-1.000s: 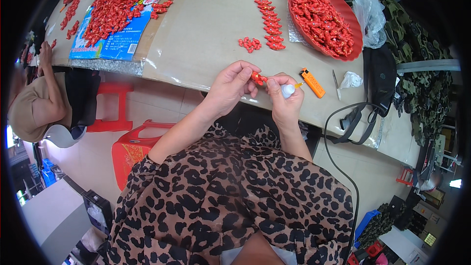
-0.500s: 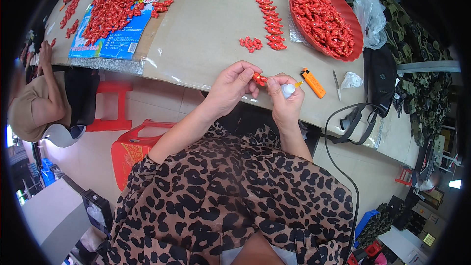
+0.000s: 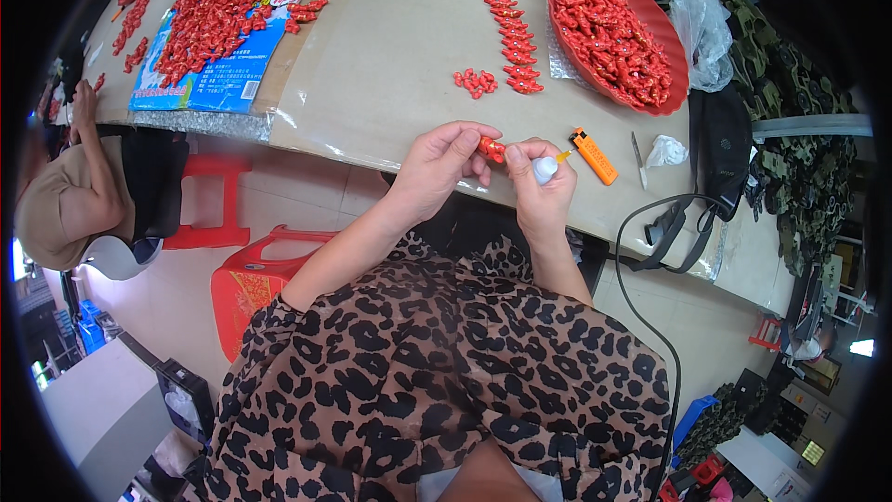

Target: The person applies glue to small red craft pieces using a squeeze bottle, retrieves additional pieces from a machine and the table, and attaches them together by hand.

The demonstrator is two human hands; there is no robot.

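Note:
Pinched in the fingers of my left hand (image 3: 432,167) is a small glossy red figurine (image 3: 491,149) with gold markings, just over the table's near edge. My right hand (image 3: 544,200) is closed around a small white glue bottle (image 3: 544,170) with a yellow tip that points away to the right. Its thumb and forefinger also meet the figurine's right end. Beyond my hands lie a cluster of small red parts (image 3: 476,84) and a column of red figurines (image 3: 518,46). An orange lighter (image 3: 594,157) rests to the right of my right hand.
A red scalloped bowl (image 3: 671,28) heaped with red pieces stands at the far right. Near it are a thin blade tool (image 3: 639,160), crumpled white tissue (image 3: 666,151) and a black bag (image 3: 720,153). Red pieces cover a blue sheet (image 3: 209,93) at left; a co-worker (image 3: 74,195) sits there.
The red figurine has turned slightly between my fingers and shows more of its length. Both hands stay almost in place.

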